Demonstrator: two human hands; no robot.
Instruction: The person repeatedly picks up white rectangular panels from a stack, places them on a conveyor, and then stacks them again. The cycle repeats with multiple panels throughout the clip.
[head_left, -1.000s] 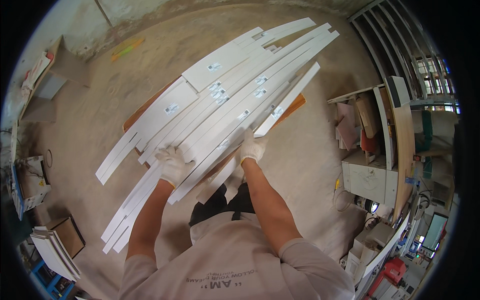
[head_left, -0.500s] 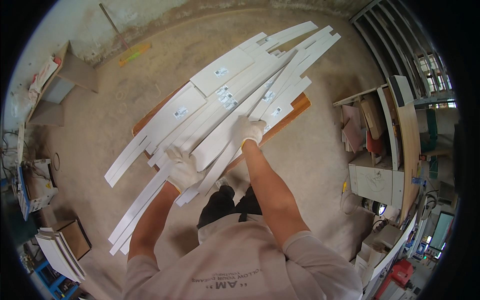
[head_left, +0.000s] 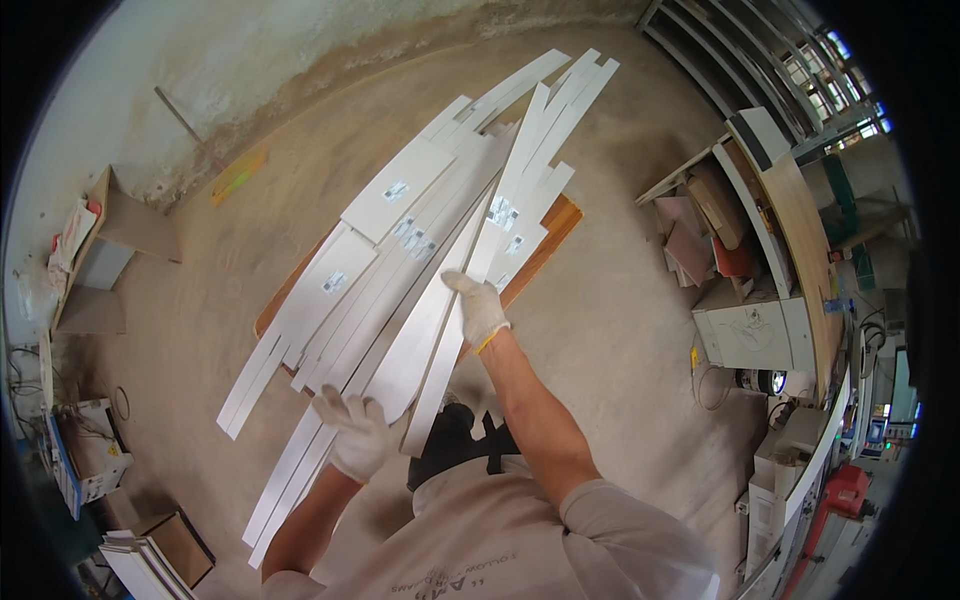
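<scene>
Long white boards lie in a loose, overlapping pile, several with printed labels. My right hand, in a pale knitted glove with a yellow cuff, is closed around a narrow white board on the pile's right side. That board slants across its neighbours, its near end by my legs. My left hand, also gloved, is over the near left part of the pile with fingers spread and nothing held. Whether its fingertips touch the boards I cannot tell. Beside it is the end of a wider white board.
A brown wooden panel lies beneath the pile on the floor. At the right stands a cabinet with offcuts beside a metal rack. At the left are a shelf unit, a broom and leaning panels.
My left hand has come off the boards' edges toward me, its fingers spreading. My right hand has drawn nearer my body, and the narrow board's angle has steepened. The whole view has shifted.
</scene>
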